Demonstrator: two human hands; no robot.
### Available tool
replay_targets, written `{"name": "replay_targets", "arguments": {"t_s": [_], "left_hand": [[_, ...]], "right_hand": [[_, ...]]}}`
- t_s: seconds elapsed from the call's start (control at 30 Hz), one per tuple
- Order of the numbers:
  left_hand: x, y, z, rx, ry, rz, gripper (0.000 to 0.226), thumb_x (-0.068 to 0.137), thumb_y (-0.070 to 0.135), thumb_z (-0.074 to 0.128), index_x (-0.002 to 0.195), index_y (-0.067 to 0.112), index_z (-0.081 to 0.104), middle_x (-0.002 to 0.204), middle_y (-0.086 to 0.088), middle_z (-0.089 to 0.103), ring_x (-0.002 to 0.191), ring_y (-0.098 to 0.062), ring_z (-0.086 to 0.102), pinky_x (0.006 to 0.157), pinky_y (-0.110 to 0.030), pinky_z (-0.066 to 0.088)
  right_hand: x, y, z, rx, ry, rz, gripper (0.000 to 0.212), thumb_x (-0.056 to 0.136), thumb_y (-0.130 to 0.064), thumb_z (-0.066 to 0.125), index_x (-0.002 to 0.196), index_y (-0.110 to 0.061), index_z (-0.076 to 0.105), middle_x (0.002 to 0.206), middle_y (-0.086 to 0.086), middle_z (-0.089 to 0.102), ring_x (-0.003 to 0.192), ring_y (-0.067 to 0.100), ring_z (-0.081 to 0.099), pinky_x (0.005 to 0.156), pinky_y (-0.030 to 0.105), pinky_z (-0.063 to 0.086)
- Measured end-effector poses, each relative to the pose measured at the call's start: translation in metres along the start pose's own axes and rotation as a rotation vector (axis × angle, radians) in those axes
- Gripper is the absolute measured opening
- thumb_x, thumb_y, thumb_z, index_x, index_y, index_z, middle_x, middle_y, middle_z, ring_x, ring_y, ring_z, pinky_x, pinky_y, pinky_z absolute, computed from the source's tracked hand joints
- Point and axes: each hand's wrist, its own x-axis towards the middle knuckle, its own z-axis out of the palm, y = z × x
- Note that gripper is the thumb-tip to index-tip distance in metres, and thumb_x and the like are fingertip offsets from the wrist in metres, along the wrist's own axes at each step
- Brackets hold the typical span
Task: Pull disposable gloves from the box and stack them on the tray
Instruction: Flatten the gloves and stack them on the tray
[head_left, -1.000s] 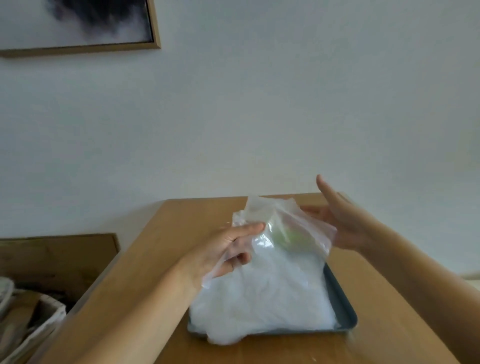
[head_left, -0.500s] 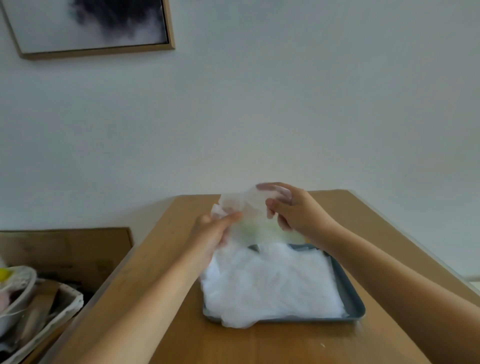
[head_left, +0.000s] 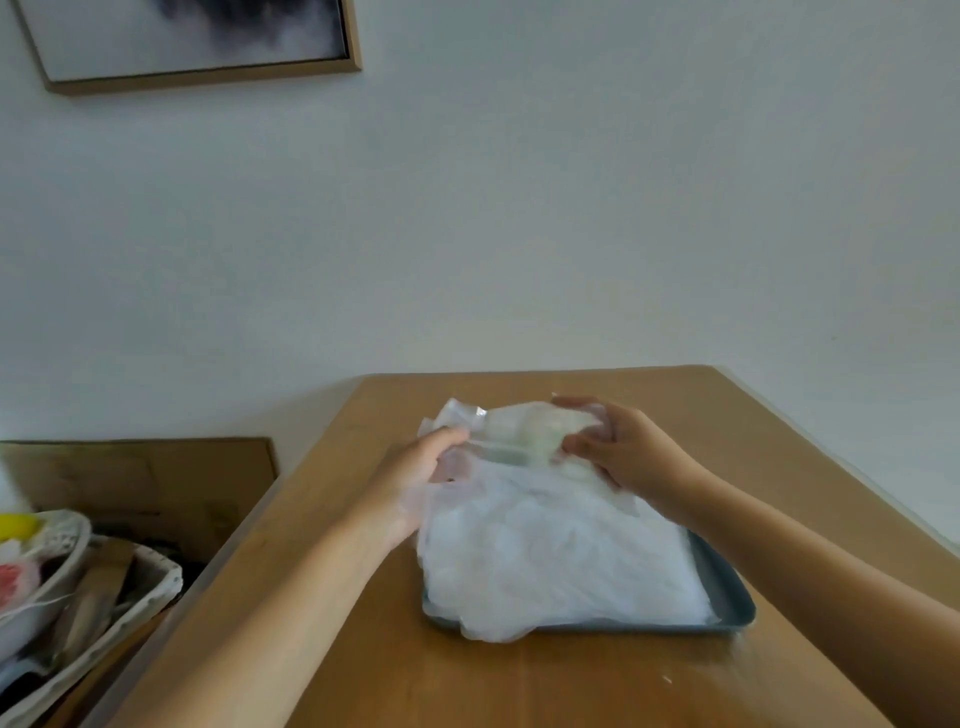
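Gloves already fill the tray (head_left: 730, 597) as a loose white pile (head_left: 550, 556) that spills a little over its near-left corner onto the worktop (head_left: 519, 686). One more clear glove (head_left: 519, 428) is stretched in the air over the tray's far edge, just above the far end of the pile. Its long axis runs left to right, across the tray and not along it.

The left hand (head_left: 415, 478) pinches the glove's left end at the tray's far-left corner. The right hand (head_left: 623, 452) has its fingers curled round the right end at the far-right corner. So each grip is closed on one end of the same glove, and neither hand is clearly nearer the pile.

The box is not plainly in view. Only a pale green tint shows through the film beyond the tray's far edge.

The pile lies toward the person from both grips and slightly below them. The coming move is probably to draw the glove toward the tray's near edge and down, both ends level, so it lands flat on the pile.
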Motion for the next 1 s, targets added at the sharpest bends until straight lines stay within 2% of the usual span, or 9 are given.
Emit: {"name": "replay_targets", "arguments": {"t_s": [0.17,0.27,0.37,0.5,0.6,0.7,0.83,0.93,1.0], "left_hand": [[0.012,-0.018,0.017,0.344,-0.038,-0.063,0.012,0.092,0.017,0.059,0.081,0.013,0.053,0.066,-0.002,0.048,0.053,-0.011,0.043,0.036,-0.015,0.035],[0.02,-0.029,0.009,0.599,-0.046,-0.015,0.011,0.091,0.015,0.056,0.08,0.014,0.056,0.064,0.0,0.045,0.051,-0.013,0.036,0.039,-0.018,0.026],[0.024,-0.033,0.0,0.78,0.002,0.007,0.01,0.09,0.017,0.057,0.081,0.011,0.056,0.066,-0.003,0.047,0.054,-0.016,0.04,0.045,-0.022,0.029],[0.023,-0.023,-0.005,1.005,0.217,0.194,0.005,0.089,0.021,0.056,0.085,0.019,0.057,0.085,0.0,0.061,0.075,-0.016,0.056,0.058,-0.027,0.04],[0.002,-0.011,0.01,1.037,0.284,0.491,0.004,0.09,0.024,0.056,0.088,0.025,0.054,0.074,0.009,0.06,0.065,-0.008,0.054,0.054,-0.026,0.037],[-0.024,-0.018,0.04,0.989,0.097,0.66,0.005,0.09,0.025,0.058,0.087,0.029,0.057,0.068,0.013,0.06,0.062,-0.007,0.056,0.061,-0.026,0.044],[-0.047,-0.045,0.075,1.056,-0.308,0.607,0.03,0.1,0.019,0.044,0.125,0.013,0.06,0.124,-0.002,0.063,0.113,-0.013,0.056,0.1,-0.022,0.039],[-0.054,-0.06,0.085,1.212,-0.507,0.359,0.05,0.105,0.033,0.026,0.151,0.011,0.024,0.16,-0.004,0.019,0.146,-0.014,0.015,0.115,-0.022,0.01],[-0.056,-0.068,0.086,1.302,-0.584,0.244,0.058,0.104,0.043,0.017,0.154,0.016,0.004,0.162,0.002,-0.005,0.147,-0.011,-0.009,0.117,-0.03,-0.006]], "right_hand": [[-0.023,0.036,-0.013,-0.182,0.007,0.046,0.038,0.093,-0.009,0.057,0.126,-0.028,0.051,0.079,-0.001,0.073,0.033,0.009,0.036,0.039,0.018,0.035],[-0.034,0.057,-0.019,-0.309,-0.003,0.067,0.04,0.092,-0.013,0.058,0.124,-0.036,0.051,0.081,-0.005,0.072,0.038,0.006,0.044,0.042,0.019,0.04],[-0.039,0.071,-0.025,-0.393,-0.003,0.07,0.042,0.09,-0.015,0.06,0.127,-0.035,0.053,0.078,-0.009,0.07,0.062,-0.002,0.055,0.055,0.012,0.041],[-0.039,0.075,-0.022,-0.401,-0.002,0.048,0.045,0.089,-0.017,0.061,0.131,-0.033,0.051,0.075,-0.014,0.07,0.074,-0.002,0.058,0.061,0.011,0.042],[-0.04,0.075,-0.022,-0.402,0.007,0.037,0.046,0.089,-0.016,0.062,0.13,-0.033,0.051,0.074,-0.013,0.07,0.082,0.006,0.061,0.068,0.013,0.042],[-0.042,0.075,-0.023,-0.391,0.023,0.034,0.044,0.089,-0.016,0.062,0.127,-0.035,0.052,0.074,-0.013,0.071,0.08,0.002,0.06,0.062,0.01,0.041],[-0.044,0.076,-0.02,-0.431,0.034,0.013,0.045,0.088,-0.016,0.061,0.127,-0.036,0.05,0.077,-0.012,0.071,0.091,0.01,0.06,0.071,0.018,0.038],[-0.044,0.077,-0.019,-0.466,0.04,0.012,0.047,0.088,-0.017,0.061,0.13,-0.035,0.048,0.084,-0.008,0.07,0.094,0.012,0.061,0.074,0.019,0.037],[-0.046,0.074,-0.019,-0.519,0.036,0.005,0.049,0.09,-0.019,0.06,0.134,-0.034,0.045,0.085,-0.008,0.069,0.087,0.012,0.061,0.073,0.02,0.038]]}}
